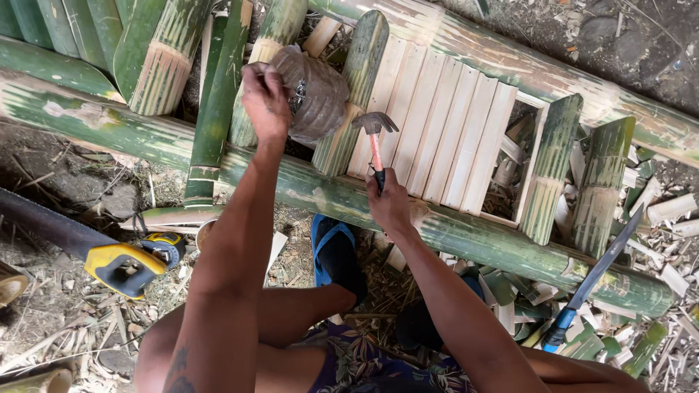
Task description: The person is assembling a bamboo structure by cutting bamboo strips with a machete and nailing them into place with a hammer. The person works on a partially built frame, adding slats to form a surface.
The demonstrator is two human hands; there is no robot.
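Above the long green bamboo pole (451,233), a claw hammer (375,145) is gripped at the handle's lower end by the right hand (389,207), closed tight; its long axis runs away from the body, head over the pale slats (444,138). Just left, the left hand (263,102) reaches into a crumpled clear plastic container (320,98), fingers bunched; small dark metal pieces show inside.

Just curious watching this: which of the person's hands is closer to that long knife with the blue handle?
The right. The right hand grips a hammer at the middle of the bamboo frame; the knife lies apart, farther right. The left hand reaches into a plastic jar, much farther away.
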